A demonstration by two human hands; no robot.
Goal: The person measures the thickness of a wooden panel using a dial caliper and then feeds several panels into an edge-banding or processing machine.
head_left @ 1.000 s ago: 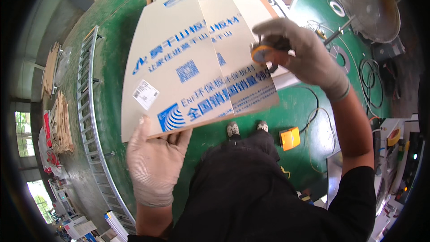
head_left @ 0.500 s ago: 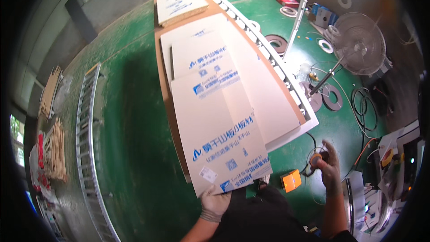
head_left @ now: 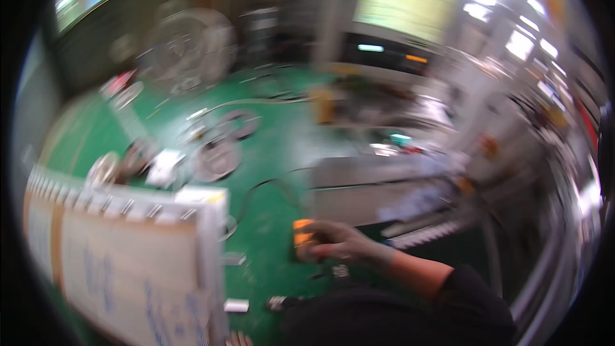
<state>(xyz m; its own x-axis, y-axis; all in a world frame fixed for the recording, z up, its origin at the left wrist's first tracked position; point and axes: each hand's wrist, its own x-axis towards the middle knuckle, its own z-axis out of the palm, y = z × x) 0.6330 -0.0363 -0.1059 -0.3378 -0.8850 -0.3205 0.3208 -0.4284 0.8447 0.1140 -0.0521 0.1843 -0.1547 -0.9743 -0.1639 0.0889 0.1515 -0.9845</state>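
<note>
A: Where do we have our right hand?

B: Out ahead of us, reaching leftward from our dark sleeve. Its fingers are curled, and they overlap an orange box, low down and near the middle of our view.

A: Have we got hold of that box?

B: We cannot tell. Everything is smeared, so the fingers may be gripping it or simply passing in front of it.

A: And our left hand?

B: We see only its fingertips, at the lower edge, just beside the white-framed surface. Whether it is wide, narrow or holding something, we cannot tell.

A: What lies on that surface?

B: A pale board with blurred blue marks, over at our left.

A: And down by our feet?

B: Our shoes are on the green floor, near the orange box. A small white strip is between them and the surface. A dark cable curves beyond the box.

A: Farther out?

B: We can make out round discs on the floor and, well past them to the upper left, a fan.
</note>
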